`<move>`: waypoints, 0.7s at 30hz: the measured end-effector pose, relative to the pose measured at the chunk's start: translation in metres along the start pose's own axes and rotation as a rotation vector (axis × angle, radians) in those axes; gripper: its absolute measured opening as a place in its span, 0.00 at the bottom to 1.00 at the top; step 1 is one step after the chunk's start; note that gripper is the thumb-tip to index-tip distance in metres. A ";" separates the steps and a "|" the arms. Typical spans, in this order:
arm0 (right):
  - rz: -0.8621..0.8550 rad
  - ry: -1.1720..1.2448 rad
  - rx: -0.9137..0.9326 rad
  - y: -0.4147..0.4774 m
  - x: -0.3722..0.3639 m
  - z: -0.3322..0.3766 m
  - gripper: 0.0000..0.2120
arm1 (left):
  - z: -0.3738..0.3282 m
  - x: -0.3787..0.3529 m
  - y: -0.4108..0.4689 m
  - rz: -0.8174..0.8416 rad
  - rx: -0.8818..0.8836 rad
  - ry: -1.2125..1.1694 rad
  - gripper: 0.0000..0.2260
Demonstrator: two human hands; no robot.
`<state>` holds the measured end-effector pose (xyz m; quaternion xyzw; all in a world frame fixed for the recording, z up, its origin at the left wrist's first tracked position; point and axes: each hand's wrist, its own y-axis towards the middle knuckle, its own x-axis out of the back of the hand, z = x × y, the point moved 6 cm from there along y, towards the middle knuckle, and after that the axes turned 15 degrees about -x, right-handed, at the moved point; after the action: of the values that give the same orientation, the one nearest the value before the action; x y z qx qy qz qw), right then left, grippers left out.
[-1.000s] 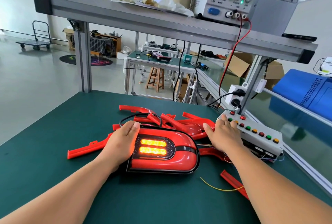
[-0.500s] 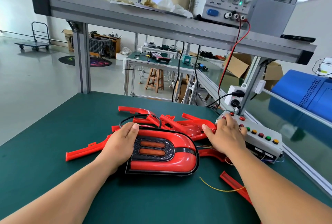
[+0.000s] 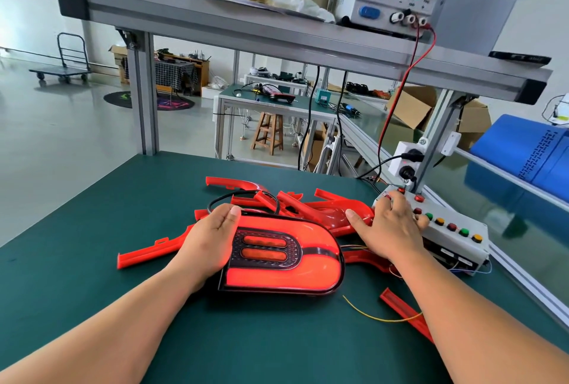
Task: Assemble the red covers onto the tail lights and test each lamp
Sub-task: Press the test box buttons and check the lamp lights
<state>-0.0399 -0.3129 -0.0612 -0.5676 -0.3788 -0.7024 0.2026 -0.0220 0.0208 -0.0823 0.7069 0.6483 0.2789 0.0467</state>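
Tail light [image 3: 286, 260] lies lens-up at tabletop [image 3: 92, 260] ctr, outer band lit red. L hand [image 3: 212, 239], fingers flat and relaxed, rests on its left end, prob. to stop it sliding during test. R hand [image 3: 391, 229], fingers spread and gripping nothing, presses on button box [image 3: 452, 239] just right of lamp, likely switching circuits; spare red covers [image 3: 323, 208] lie heaped behind, within reach.

A pale glossy floor [image 3: 61, 143] fills the upper left, with a platform trolley [image 3: 63, 71] there. At centre a wooden stool [image 3: 268, 134] stands at a green-topped bench [image 3: 301, 106].
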 end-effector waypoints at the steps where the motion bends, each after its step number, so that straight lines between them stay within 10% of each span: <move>1: -0.002 -0.001 0.000 0.000 0.000 0.000 0.41 | 0.000 0.000 0.000 0.003 -0.002 0.003 0.18; 21: 0.081 0.039 0.016 0.003 0.003 -0.003 0.38 | 0.001 -0.001 0.001 0.013 -0.043 0.012 0.18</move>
<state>-0.0404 -0.3162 -0.0576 -0.5669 -0.3570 -0.7015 0.2430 -0.0209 0.0198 -0.0833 0.7082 0.6380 0.2971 0.0563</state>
